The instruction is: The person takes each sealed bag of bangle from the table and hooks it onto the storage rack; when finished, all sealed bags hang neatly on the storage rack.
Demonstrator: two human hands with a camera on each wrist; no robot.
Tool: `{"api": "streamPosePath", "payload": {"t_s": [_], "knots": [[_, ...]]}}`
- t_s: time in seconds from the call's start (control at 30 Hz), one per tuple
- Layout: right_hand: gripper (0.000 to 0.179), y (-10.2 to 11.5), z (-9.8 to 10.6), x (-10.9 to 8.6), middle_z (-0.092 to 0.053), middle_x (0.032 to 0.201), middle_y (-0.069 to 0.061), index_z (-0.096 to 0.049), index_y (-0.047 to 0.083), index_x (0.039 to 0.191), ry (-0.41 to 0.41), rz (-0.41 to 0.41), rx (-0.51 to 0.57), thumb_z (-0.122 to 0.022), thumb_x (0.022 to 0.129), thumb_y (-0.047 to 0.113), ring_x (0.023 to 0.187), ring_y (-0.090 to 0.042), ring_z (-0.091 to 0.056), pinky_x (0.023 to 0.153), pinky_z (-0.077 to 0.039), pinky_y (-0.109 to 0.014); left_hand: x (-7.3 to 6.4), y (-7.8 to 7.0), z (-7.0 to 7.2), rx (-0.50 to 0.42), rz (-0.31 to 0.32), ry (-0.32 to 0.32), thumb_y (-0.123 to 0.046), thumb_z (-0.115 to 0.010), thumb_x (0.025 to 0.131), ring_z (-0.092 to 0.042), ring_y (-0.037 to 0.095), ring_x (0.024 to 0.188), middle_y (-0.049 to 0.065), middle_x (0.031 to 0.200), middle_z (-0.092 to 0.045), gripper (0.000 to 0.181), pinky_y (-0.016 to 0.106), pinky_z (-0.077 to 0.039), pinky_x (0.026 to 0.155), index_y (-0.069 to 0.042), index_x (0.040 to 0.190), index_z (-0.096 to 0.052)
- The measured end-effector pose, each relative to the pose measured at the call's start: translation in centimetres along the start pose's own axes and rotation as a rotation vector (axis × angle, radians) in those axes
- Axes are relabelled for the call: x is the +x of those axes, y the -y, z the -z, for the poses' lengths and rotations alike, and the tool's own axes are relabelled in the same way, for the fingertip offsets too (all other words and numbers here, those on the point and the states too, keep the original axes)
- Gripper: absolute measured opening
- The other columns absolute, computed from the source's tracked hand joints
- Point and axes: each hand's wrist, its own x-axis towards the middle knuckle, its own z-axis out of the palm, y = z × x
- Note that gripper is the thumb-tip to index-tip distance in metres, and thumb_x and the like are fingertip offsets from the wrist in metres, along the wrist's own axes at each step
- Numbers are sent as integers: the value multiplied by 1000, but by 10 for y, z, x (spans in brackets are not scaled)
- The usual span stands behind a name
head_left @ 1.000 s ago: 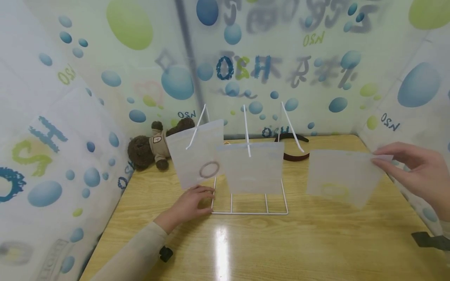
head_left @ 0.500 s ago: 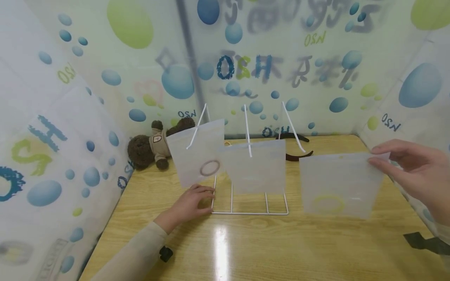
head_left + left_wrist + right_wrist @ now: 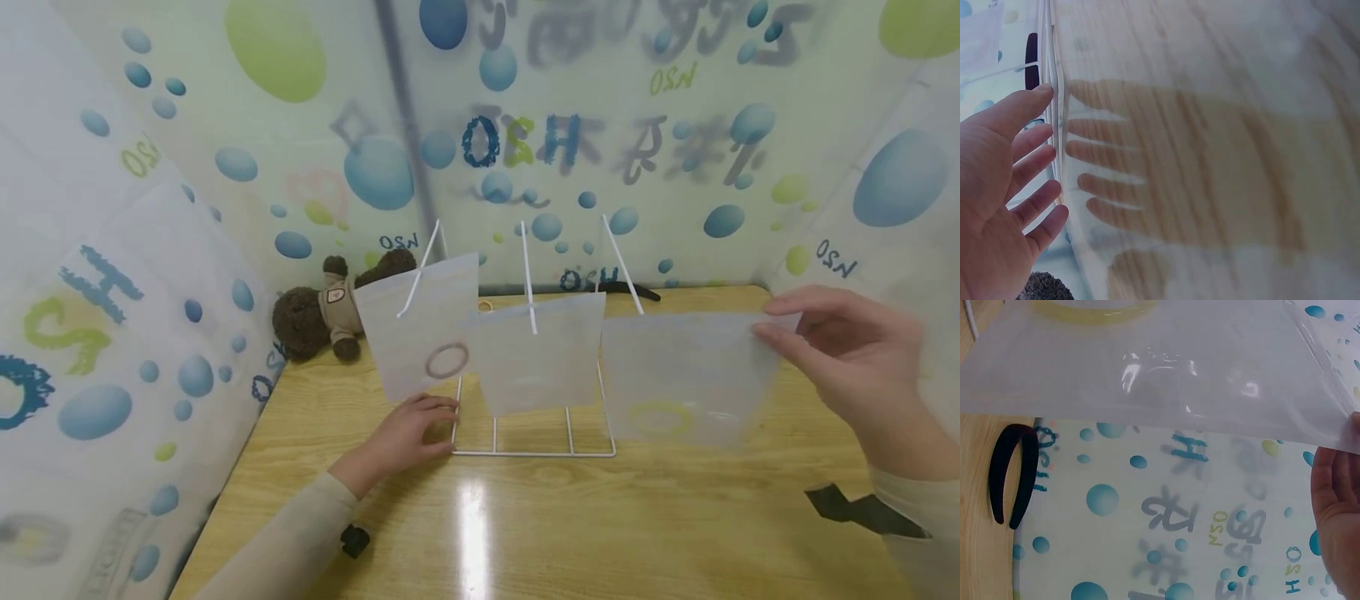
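Observation:
A white wire rack [image 3: 532,452] stands mid-table with three upright prongs. Two frosted plastic bags hang on it: one with a brown ring [image 3: 420,325] on the left prong, a plain one [image 3: 540,358] on the middle prong. My right hand [image 3: 765,323] pinches the top right corner of a third frosted bag [image 3: 682,379] with a yellow-green ring, held in the air just right of the rack, its left edge by the right prong. The wrist view shows this bag [image 3: 1166,369] from below. My left hand [image 3: 435,425] rests flat on the table, straight fingers [image 3: 1035,153] touching the rack's base wire [image 3: 1054,94].
A brown teddy bear [image 3: 322,317] lies at the back left. A dark headband [image 3: 622,290] lies behind the rack, also seen as the headband [image 3: 1013,475] in the right wrist view. Bubble-printed sheets wall the wooden table [image 3: 675,533] on three sides.
My right hand has carried the ring-marked bag leftward, from the table's right side up to the rack's right prong. The left hand has stayed on the base.

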Motion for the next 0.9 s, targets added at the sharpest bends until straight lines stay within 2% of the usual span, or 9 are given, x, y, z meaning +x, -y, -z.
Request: {"api": "streamPosePath", "payload": {"t_s": [0.13, 0.23, 0.4, 0.63, 0.9], "knots": [[19, -5, -9, 0, -79, 91, -9, -66, -26, 94, -38, -12, -37, -73, 76, -25, 51, -8, -53, 51, -42, -16, 0, 0, 0, -1, 5, -1, -38, -78, 92, -55, 27, 138, 3, 147, -61, 45, 54, -32, 123, -16, 129, -70], [20, -5, -17, 0, -78, 87, -6, -67, -25, 95, -62, -37, -58, -73, 75, -25, 50, -8, -55, 52, -44, -15, 0, 0, 1, 2, 11, -4, -39, -78, 91, -55, 27, 135, 2, 147, -61, 45, 52, -38, 120, -17, 129, -71], [20, -8, -29, -1, -77, 82, -8, -67, -25, 94, -92, -46, 24, -70, 74, -28, 48, -9, -55, 49, -44, -17, 0, 1, 1, 5, 6, -18, -39, -79, 91, -55, 27, 130, 1, 147, -61, 45, 49, -45, 113, -17, 129, -71], [19, -14, -37, -3, -73, 73, -6, -68, -23, 93, -115, -59, 7, -70, 75, -27, 47, -8, -51, 47, -40, -18, 1, 1, 1, -1, 3, -8, -39, -78, 91, -55, 28, 137, 3, 147, -61, 45, 54, -36, 121, -16, 129, -71], [20, -21, -40, -6, -76, 82, -6, -67, -23, 96, -114, -73, -12, -69, 77, -27, 50, -9, -50, 48, -41, -18, 1, 2, -1, 12, -1, -8, -40, -78, 91, -55, 26, 138, 3, 146, -62, 45, 53, -33, 123, -16, 129, -71]]}}
